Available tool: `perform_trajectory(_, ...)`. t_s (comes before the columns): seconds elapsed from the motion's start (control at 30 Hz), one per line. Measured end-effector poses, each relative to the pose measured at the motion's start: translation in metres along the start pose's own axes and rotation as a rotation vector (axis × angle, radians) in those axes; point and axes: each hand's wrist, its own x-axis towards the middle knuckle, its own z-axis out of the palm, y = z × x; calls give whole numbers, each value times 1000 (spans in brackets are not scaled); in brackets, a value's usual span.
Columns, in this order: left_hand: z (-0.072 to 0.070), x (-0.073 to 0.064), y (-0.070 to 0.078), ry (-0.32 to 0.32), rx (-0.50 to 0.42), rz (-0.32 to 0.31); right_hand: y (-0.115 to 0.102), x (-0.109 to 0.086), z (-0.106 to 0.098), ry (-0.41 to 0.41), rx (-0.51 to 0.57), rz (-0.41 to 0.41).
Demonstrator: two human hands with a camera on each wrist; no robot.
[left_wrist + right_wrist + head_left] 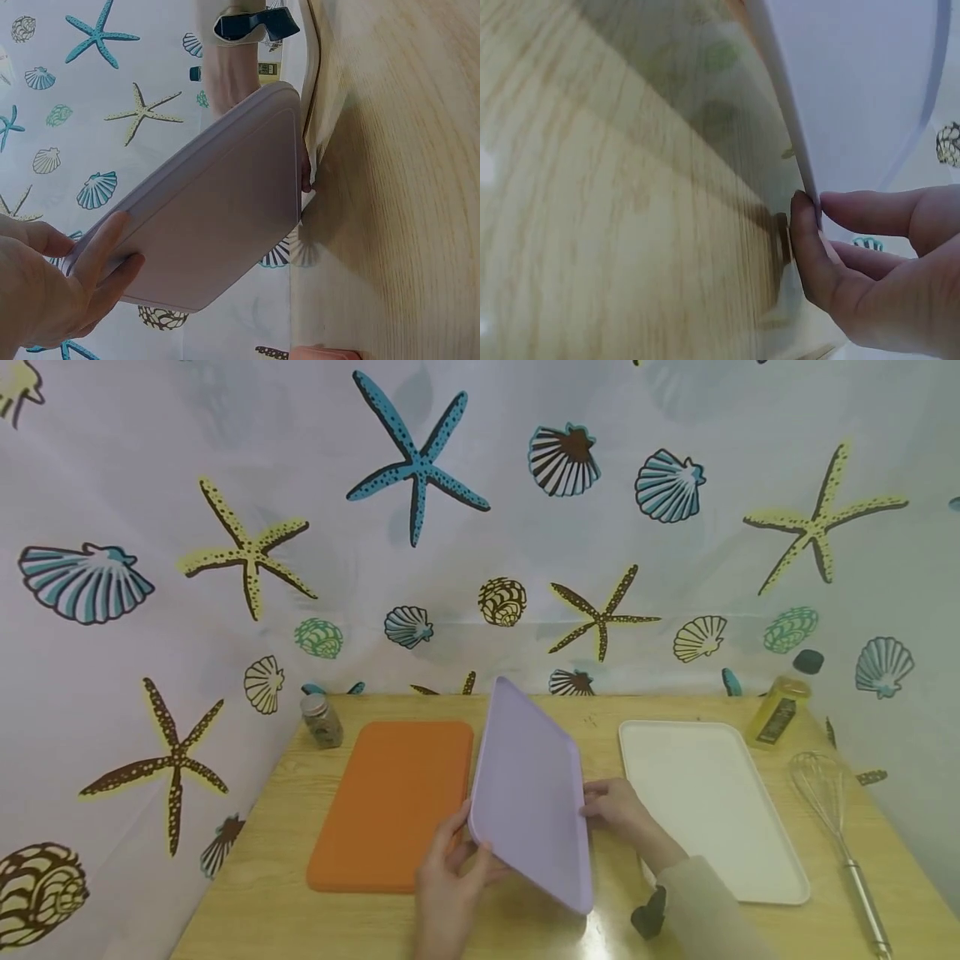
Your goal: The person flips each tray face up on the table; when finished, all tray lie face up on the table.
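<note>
A lilac rectangular tray (532,793) is held up off the table, tilted steeply with its left side raised. My left hand (453,868) grips its near left corner, thumb on the upper face and fingers underneath. In the left wrist view the tray's underside (210,202) faces the camera, with the left hand's (67,292) fingers spread against it. On the opposite side my right hand (618,810) pinches the right edge. The right wrist view shows the thumb and fingers of that hand (885,262) on either side of the tray rim (791,112).
An orange board or tray (393,810) lies to the left, a white tray (705,810) to the right. A small lidded jar (322,722) stands back left. Back right is a yellow bottle (780,710); a whisk (840,835) lies along the right side. A shell-patterned curtain (450,552) surrounds the table.
</note>
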Motion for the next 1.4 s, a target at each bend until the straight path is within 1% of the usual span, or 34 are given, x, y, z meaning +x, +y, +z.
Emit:
perform_trajectory(0.07, -2, 1, 0, -17, -18, 0, 2, 2, -4, -3, 47, 40)
perform_trajectory(0.13, -5, 3, -2, -32, -39, -16, 4, 5, -7, -5, 76, 68)
perform_trajectory(0.27, -11, 6, -2, -49, -88, -63, 1, 6, -9, -9, 88, 111)
perform_trajectory(0.37, -16, 9, 0, -69, -97, -98, -1, 4, -10, 3, 110, 118)
perform_trajectory(0.43, -20, 11, 0, -85, -92, -118, -3, 3, -12, 1, 132, 105)
perform_trajectory(0.53, -27, 15, 1, -120, -84, -148, -5, 3, -15, -10, 129, 65)
perform_trajectory(0.63, -32, 18, 1, -166, -67, -159, -9, 2, -19, -10, 110, 50)
perform_trajectory(0.7, -36, 21, 0, -191, -39, -176, -11, 1, -22, -15, 105, 52)
perform_trajectory(0.77, -40, 24, -2, -210, -14, -203, -12, 0, -24, -24, 98, 55)
perform_trajectory(0.83, -43, 28, -4, -223, 0, -242, -11, -1, -26, -37, 81, 47)
perform_trajectory(0.93, -46, 34, -9, -236, -5, -296, -11, -4, -29, -46, 53, 24)
perform_trajectory(1.1, -50, 45, -17, -237, 1, -355, -10, -7, -34, -65, 13, -15)
perform_trajectory(1.17, -52, 50, -20, -233, 21, -374, -9, -9, -35, -69, 5, -21)
perform_trajectory(1.23, -53, 55, -23, -232, 35, -383, -9, -10, -36, -67, -3, -21)
perform_trajectory(1.3, -54, 59, -26, -236, 31, -384, -9, -12, -37, -66, -12, -17)
perform_trajectory(1.4, -55, 65, -31, -236, 5, -380, -10, -14, -38, -61, -21, -2)
